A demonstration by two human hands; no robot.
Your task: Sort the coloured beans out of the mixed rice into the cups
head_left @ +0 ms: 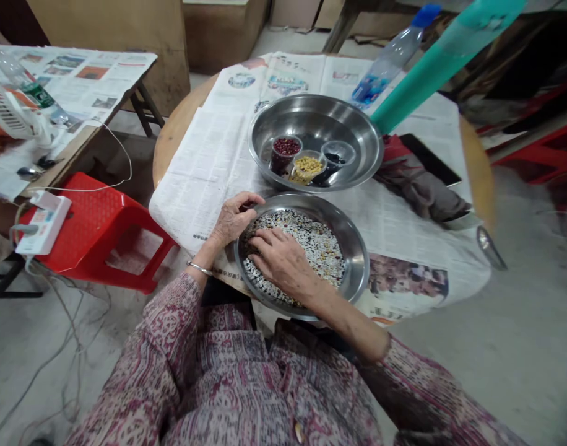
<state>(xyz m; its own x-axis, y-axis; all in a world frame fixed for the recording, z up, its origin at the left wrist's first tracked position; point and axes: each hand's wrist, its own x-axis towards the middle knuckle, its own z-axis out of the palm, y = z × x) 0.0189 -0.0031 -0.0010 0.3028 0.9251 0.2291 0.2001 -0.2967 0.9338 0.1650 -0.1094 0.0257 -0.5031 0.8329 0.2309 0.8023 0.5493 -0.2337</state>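
Observation:
A steel basin in front of me holds a mixed layer of white rice-like grains with black, yellow and dark red bits among them. My left hand grips the basin's left rim, thumb and forefinger bent over the edge. Inside the basin, my right hand lies palm down on the grains at the left side, its fingers somewhat apart and bent into them. Its fingertips are partly hidden. Behind stands a larger steel basin with clear cups of red beans, yellow beans and black beans.
Newspaper covers the round table. At the back right are a plastic bottle and a green tube-like object. A dark cloth lies at right. A red stool with a power strip stands left, near a fan.

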